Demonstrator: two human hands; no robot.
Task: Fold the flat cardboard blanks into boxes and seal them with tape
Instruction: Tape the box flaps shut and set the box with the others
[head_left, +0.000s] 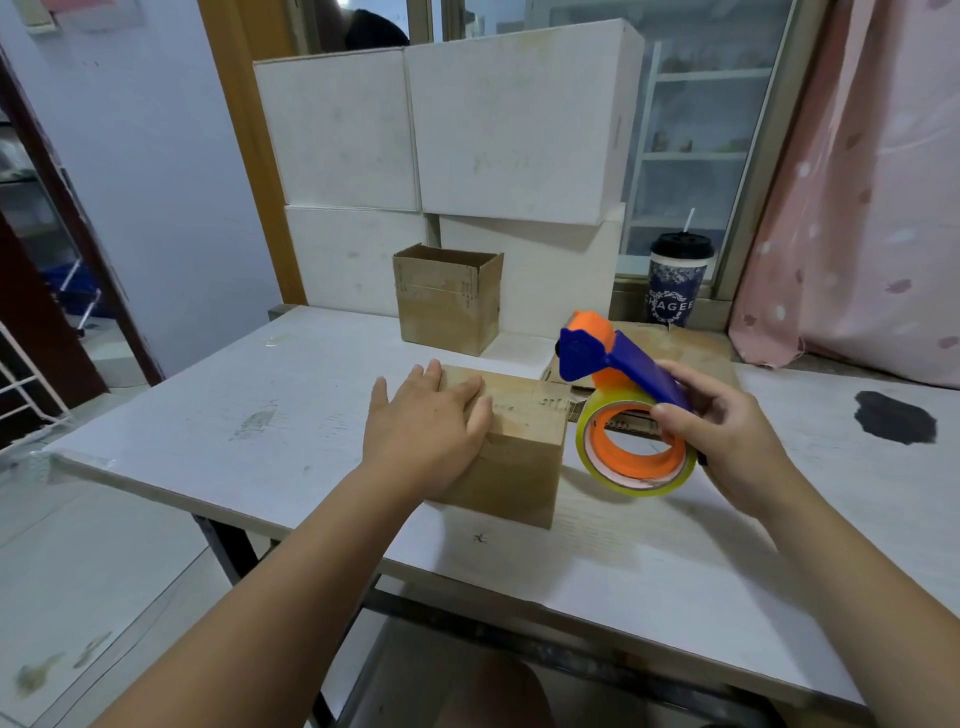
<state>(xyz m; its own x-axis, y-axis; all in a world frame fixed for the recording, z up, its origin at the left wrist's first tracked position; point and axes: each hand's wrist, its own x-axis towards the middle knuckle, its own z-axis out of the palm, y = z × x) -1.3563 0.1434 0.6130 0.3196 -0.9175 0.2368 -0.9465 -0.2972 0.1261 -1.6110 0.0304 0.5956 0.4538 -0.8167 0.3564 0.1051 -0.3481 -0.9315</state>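
Observation:
A closed brown cardboard box (519, 447) stands on the white table (260, 415) in front of me. My left hand (426, 421) lies flat on the box's top left part, fingers straight. My right hand (727, 436) grips the blue handle of a tape dispenser (623, 384), blue and orange, carrying a roll of clear yellowish tape (634, 457). The dispenser hangs just right of the box, its head pointing toward the far side. Flat cardboard blanks (691, 353) lie behind the dispenser. An open-topped folded box (447, 301) stands farther back.
White boxes (509, 130) are stacked against the window at the back. A dark lidded cup with a straw (675, 280) sits on the sill at the right. A pink curtain (857, 208) hangs at far right. A black patch (893, 415) marks the table's right side.

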